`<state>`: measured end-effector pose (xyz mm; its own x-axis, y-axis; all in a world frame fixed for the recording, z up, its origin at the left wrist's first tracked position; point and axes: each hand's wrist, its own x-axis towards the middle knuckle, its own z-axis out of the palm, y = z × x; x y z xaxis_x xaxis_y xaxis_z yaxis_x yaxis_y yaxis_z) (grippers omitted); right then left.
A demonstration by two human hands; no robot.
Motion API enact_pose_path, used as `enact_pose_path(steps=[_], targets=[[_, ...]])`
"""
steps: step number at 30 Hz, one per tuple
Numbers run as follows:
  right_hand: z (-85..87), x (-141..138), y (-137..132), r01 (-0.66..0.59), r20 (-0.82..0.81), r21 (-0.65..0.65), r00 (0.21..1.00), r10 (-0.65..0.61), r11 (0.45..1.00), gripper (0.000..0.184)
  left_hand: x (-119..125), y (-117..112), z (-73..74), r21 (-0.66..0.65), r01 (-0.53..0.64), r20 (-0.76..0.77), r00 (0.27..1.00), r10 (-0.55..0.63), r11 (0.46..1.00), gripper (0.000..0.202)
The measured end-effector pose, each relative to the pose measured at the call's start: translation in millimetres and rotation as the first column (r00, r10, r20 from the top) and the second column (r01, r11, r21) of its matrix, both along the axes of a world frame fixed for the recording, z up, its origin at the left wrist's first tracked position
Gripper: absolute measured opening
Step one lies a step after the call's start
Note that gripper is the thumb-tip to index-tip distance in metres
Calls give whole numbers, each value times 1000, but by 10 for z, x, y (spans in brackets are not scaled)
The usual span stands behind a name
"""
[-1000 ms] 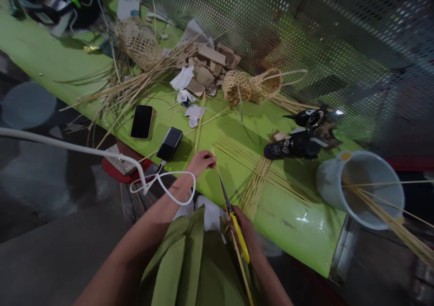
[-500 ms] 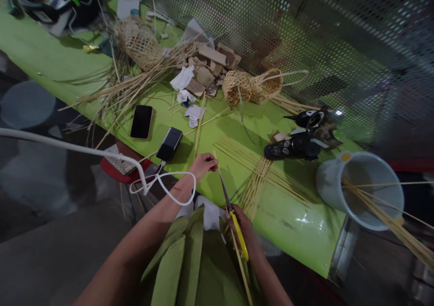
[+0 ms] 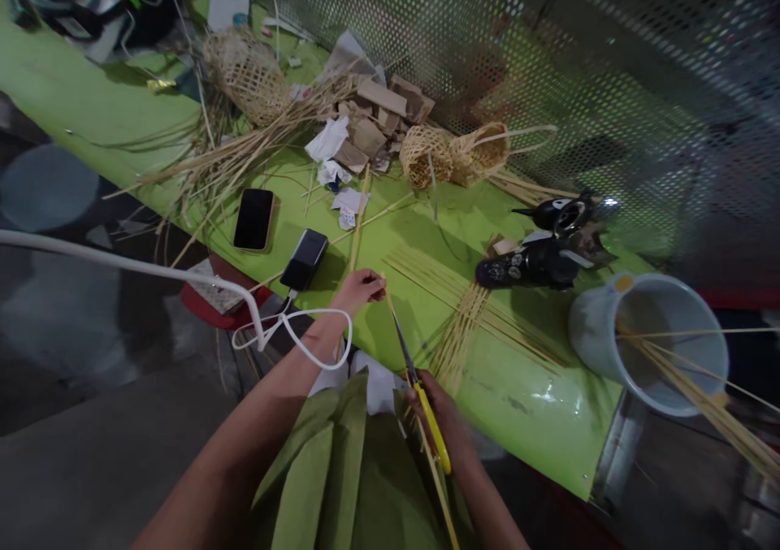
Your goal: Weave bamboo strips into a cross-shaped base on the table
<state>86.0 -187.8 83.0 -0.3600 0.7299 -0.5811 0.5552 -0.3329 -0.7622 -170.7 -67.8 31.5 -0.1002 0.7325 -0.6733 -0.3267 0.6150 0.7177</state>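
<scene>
My left hand point(image 3: 359, 288) is closed in a pinch on the far end of a thin bamboo strip point(image 3: 439, 485) that runs back toward my lap. My right hand point(image 3: 439, 413) is closed around the yellow handles of a pair of scissors point(image 3: 420, 396), whose dark blades point up along the strip toward the left hand. Both hands are at the near edge of a bright green table point(image 3: 517, 387). Just right of the scissors lies a flat woven mat of bamboo strips point(image 3: 469, 314).
On the table are a black phone point(image 3: 254, 218), a power bank point(image 3: 305, 258) with a white cable point(image 3: 286, 322), small woven baskets point(image 3: 454, 153), loose straw point(image 3: 231, 160), wood blocks point(image 3: 378, 115), a black tool point(image 3: 530, 262) and a grey bucket point(image 3: 646, 339) of strips. A perforated metal wall stands behind.
My left hand has slid slightly nearer and left along the strip; the scissors and my right hand have stayed almost in place.
</scene>
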Motion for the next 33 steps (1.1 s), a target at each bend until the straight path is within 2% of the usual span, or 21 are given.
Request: enact_pose_path(steps=[6,13,19,23,33], targets=[[29,-40,43,-7,20,28,1000,6,1000,46,38,-18,15,34,58,50,997,-60,998,20],[-86,-60,49,49,5,33,999,-49,998,50,55,-18,10,30,52,60,997,-53,998,19],[-71,-38,58,15,64,56,998,-19,998,51,60,-37,-17,11,73,72,995,-73,997,21],[-70,-55,50,33,46,68,998,-37,997,49,105,-55,-29,28,75,99,992,-77,997,21],[-218,-70,34,85,14,79,996,-87,993,53,105,-62,-65,1,74,100,992,-74,997,22]])
